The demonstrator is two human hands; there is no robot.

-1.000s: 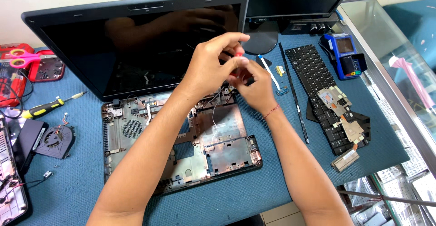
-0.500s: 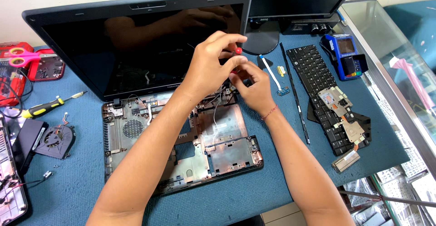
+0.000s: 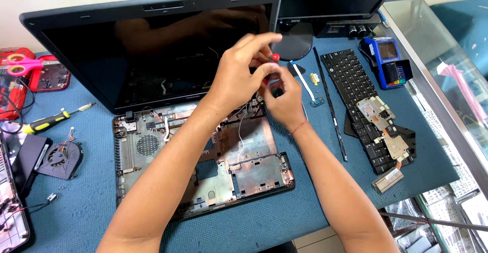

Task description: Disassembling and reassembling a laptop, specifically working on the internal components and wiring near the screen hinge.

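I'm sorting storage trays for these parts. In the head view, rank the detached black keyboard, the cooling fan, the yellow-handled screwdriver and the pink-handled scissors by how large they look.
1. Detached black keyboard, clearly largest.
2. Yellow-handled screwdriver, longer than the fan but much thinner.
3. Cooling fan.
4. Pink-handled scissors, partly cut off by the frame edge, so unsure against the fan.

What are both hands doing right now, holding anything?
Left hand: closed on the red-tipped screwdriver.
Right hand: fingers curled around the screwdriver's lower part, over the opened laptop base.
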